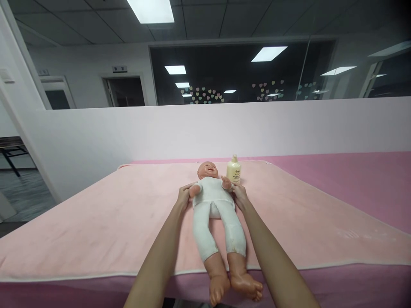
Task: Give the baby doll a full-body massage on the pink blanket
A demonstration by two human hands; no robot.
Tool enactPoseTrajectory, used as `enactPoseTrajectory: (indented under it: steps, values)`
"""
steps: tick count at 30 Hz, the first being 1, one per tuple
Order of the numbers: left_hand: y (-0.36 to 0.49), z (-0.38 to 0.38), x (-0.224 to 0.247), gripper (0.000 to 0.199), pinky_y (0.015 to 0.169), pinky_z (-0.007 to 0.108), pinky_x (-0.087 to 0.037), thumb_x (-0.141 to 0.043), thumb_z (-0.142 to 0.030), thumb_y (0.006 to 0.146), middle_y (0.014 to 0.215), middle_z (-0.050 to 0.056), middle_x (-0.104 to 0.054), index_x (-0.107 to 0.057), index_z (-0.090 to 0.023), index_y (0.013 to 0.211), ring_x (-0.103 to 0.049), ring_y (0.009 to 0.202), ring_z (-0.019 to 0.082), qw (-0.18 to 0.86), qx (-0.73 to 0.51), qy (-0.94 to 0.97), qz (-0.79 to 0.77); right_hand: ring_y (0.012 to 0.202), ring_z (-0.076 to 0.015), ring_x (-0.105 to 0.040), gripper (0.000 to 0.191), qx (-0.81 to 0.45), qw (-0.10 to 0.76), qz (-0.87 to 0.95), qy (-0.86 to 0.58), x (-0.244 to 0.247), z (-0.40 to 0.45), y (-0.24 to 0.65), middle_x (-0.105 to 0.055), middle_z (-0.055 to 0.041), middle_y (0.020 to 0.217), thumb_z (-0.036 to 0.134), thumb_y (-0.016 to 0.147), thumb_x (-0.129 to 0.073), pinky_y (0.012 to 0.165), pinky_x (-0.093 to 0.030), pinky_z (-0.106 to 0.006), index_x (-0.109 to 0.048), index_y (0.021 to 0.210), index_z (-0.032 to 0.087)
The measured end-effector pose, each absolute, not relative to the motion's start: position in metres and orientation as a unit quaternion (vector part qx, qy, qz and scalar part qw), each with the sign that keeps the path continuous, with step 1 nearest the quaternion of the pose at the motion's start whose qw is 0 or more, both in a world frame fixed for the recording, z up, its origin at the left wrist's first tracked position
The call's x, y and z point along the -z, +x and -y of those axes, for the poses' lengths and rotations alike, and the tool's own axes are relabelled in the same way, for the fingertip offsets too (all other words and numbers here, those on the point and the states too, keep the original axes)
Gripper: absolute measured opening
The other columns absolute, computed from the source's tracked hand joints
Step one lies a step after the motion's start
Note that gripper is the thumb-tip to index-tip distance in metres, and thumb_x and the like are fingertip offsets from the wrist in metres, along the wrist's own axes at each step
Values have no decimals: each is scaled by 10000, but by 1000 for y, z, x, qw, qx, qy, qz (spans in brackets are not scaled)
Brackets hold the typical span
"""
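— Pink is covering nearly everything in front of you: a pale pink towel (96, 222) is lying spread over a darker pink table (362, 188), and a low white partition wall (128, 132) is running behind it, with dark glass windows (240, 72) reflecting the ceiling lights above.

— And where is the doll lying?

— You are looking down at the baby doll (215, 214) lying on its back in the middle of the towel, head pointing away from you, bare feet hanging over the near edge. It is wearing a white suit, and both its small arms are sticking out sideways.

— What are my hands doing?

— Your left hand (183, 196) is resting against the doll's arm on your left side, fingers curled loosely about it, partly closed rather than spread wide. Your right hand (239, 194) is touching the doll's other arm in the same way, fingers narrowly bent around the little hand. How tightly either hand is gripping, you cannot tell from this angle.

— Anything else nearby?

— A cream-coloured bottle (233, 170) is standing upright just beside the doll's head, on your right, close to your right fingertips but not touching them.
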State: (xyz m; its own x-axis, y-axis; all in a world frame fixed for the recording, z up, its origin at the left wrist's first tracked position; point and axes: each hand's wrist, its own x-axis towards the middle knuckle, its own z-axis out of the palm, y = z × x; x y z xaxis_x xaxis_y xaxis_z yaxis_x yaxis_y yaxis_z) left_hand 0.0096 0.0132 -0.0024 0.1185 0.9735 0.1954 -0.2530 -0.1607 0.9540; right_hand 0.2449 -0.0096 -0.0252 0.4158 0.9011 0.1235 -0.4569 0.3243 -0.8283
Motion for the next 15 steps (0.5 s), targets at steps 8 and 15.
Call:
enactPoseTrajectory:
  steps: [8, 15]
  values:
    - [17, -25, 10, 374, 464, 222, -329, -665, -485, 610, 515, 11, -535, -609, -115, 615, -479, 501, 118, 434, -560, 517, -481, 802, -187, -590, 197, -295, 704, 382, -521, 25, 3, 241, -675, -32, 730, 266, 531, -657, 658, -461, -243, -685, 694, 159]
    - [23, -11, 1, 337, 674, 273, -449, -730, -281, 587, 851, 87, -670, -636, -134, 876, -603, 805, 213, 399, -584, 582, -402, 669, -161, -588, 392, -429, 725, 352, -409, 15, 16, 236, -660, -17, 734, 168, 439, -706, 603, -471, -248, -648, 825, 151]
